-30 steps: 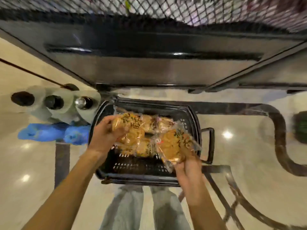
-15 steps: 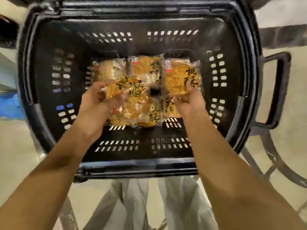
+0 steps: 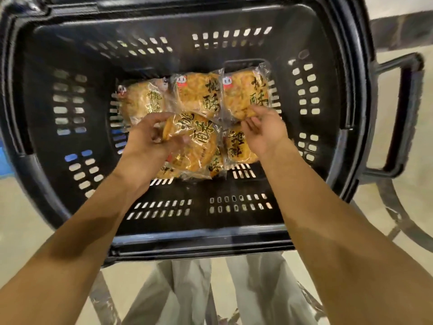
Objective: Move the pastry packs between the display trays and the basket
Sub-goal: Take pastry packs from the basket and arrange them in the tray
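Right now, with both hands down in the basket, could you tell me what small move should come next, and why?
Probably release: the left hand pinches a pastry pack already lying on the packs in the basket, so opening those fingers would leave it there. The right hand looks open beside the right-hand pack.

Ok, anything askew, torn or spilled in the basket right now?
Nothing torn or spilled. Three pastry packs lie in a neat row at the back of the basket; the front ones overlap, and the pack in the left hand's grip sits tilted, lettering upside down.

Glossy beige floor (image 3: 28, 207), dark inlay band (image 3: 403, 22) top right.
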### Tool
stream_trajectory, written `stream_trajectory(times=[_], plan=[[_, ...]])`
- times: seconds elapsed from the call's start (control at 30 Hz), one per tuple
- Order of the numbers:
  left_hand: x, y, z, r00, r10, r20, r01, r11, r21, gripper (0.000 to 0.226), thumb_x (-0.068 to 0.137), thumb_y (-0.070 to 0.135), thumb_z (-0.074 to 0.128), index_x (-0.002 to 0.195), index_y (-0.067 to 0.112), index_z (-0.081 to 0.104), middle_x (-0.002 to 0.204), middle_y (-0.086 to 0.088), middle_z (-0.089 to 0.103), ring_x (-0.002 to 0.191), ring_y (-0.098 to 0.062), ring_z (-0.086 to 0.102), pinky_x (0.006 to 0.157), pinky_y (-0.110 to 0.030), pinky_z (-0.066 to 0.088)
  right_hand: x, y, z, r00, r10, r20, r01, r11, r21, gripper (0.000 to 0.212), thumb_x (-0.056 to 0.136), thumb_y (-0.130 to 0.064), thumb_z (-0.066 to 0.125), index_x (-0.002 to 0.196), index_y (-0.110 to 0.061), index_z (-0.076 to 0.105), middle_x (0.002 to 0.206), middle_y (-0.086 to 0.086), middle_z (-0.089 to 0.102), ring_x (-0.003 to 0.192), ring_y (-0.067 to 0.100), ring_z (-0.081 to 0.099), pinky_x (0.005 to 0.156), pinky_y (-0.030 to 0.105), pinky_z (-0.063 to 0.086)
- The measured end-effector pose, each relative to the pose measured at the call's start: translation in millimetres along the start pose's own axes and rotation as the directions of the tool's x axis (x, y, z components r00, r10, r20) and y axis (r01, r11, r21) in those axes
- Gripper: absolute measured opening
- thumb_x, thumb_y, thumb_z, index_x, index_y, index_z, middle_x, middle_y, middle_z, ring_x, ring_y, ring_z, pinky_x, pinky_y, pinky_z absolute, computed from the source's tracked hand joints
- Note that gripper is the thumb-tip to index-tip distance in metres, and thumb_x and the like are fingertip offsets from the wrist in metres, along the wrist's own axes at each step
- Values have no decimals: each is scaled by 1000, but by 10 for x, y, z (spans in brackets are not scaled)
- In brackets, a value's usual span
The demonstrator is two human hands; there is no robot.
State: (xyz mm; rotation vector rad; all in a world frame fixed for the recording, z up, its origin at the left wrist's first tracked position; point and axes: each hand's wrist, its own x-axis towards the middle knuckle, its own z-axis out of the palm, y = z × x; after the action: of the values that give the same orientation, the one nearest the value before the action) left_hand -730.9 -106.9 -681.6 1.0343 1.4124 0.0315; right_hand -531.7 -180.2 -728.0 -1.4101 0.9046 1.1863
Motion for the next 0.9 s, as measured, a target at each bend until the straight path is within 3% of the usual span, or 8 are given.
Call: stream_trajectory(times=[0.17, 0.33, 0.43, 0.53, 0.67, 0.73, 0.83, 0.9], plan=[[23, -21, 124, 1000, -9, 25, 8, 1000, 20, 54, 81, 13, 82, 126, 30, 57, 120, -6, 67, 107, -20, 69, 82, -23, 55, -91, -64, 29, 998, 23, 58, -23, 1000, -4, 8, 96, 0, 61, 92, -7, 64, 99, 9, 63, 94, 15, 61, 107, 34, 49], [6, -13, 308, 995, 22, 97, -42, 977, 207, 54, 80, 13, 82, 125, 30, 57, 114, 5, 66, 105, -7, 66, 88, -22, 56, -247, -216, -60, 998, -26, 63, 46, 943, -330, 32, 94, -9, 67, 121, -11, 51, 125, 11, 56, 105, 20, 57, 109, 43, 46], [55, 39, 551, 974, 32, 223, -107, 935, 337, 54, 81, 11, 81, 125, 27, 55, 113, 11, 64, 98, 5, 60, 78, -6, 52, -430, -391, -293, 929, -267, 255, 369, 714, -595, 43, 96, -15, 65, 136, -15, 50, 135, 5, 57, 123, 18, 55, 111, 40, 45], [169, 59, 851, 962, 2, 274, -124, 895, 429, 51, 82, 4, 79, 123, 25, 58, 119, 0, 65, 100, -11, 66, 86, -23, 58, -717, -600, -634, 683, -496, 537, 707, 260, -658, 35, 94, -13, 67, 128, -13, 61, 123, -1, 64, 113, 12, 62, 103, 36, 51], [345, 121, 1277, 912, 113, 395, -377, 611, 696, 49, 93, 0, 66, 140, 4, 53, 131, -16, 61, 117, -32, 59, 78, -6, 41, -1008, -711, -1015, 378, -523, 764, 805, -221, -550, 34, 93, -7, 61, 126, -14, 64, 125, 3, 61, 114, 18, 58, 100, 25, 47], [416, 170, 1451, 876, 144, 461, -481, 351, 803, 49, 100, 5, 56, 148, 7, 44, 133, -9, 55, 115, -29, 57, 70, -5, 43, -974, -745, -1110, 246, -553, 796, 760, -400, -513, 40, 88, -5, 64, 128, -10, 64, 131, 10, 58, 123, 26, 50, 105, 16, 34], [505, 28, 1593, 892, 115, 437, -437, -27, 899, 64, 100, 39, 54, 156, 26, 27, 152, -8, 43, 133, -31, 45, 107, -35, 42, -770, -807, -1167, 206, -547, 811, 629, -561, -538, 56, 85, -10, 68, 140, -7, 54, 151, 20, 42, 141, 37, 34, 120, 37, 26], [494, -89, 1610, 886, 232, 402, -355, -220, 909, 66, 97, 49, 52, 152, 23, 26, 148, -12, 38, 133, -33, 38, 110, -49, 34, -653, -806, -1201, 228, -512, 828, 566, -622, -540, 65, 86, -10, 67, 147, -6, 46, 159, 24, 29, 149, 40, 22, 124, 43, 17]])
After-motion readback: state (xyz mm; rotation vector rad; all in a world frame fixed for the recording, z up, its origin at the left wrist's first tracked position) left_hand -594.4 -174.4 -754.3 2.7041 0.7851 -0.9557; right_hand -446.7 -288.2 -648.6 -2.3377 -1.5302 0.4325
